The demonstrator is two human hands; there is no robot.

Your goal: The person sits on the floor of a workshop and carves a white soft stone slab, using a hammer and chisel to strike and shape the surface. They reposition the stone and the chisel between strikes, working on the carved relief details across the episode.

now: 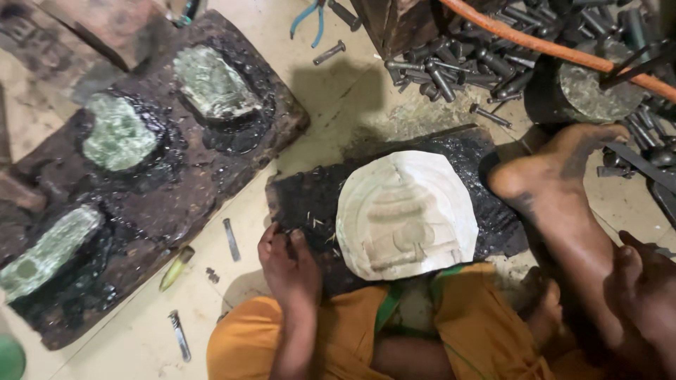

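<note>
**Pale relief plaque on a pitch-black board**

Plaque [406, 214] first: we see a pale, rounded sheet, embossed with a stepped, tower-like shape, lying flat on a dark, tarry board [310, 197] set on the floor between our knees. Our left hand [289, 264] rests on the board's near left edge, just beside the plaque, fingers curled down onto the sticky black surface; whether it grips anything we cannot tell. Our right hand [644, 278] lies on our right shin, loosely folded, holding nothing we can make out. The right foot [556, 169], bare and sooty, presses on the board's right end.

Orange cloth [486, 331] covers our lap. To the left sits a larger pitch-coated slab [183, 183] bearing three greenish, glossy embossed pieces (all sunk into the black). Small punches [232, 239] lie scattered on the pale, gritty floor [331, 98], a heap of dark steel punches [465, 67] at top right, blue-handled pliers [310, 17] near the top, an orange hose [549, 46] crossing above.
</note>
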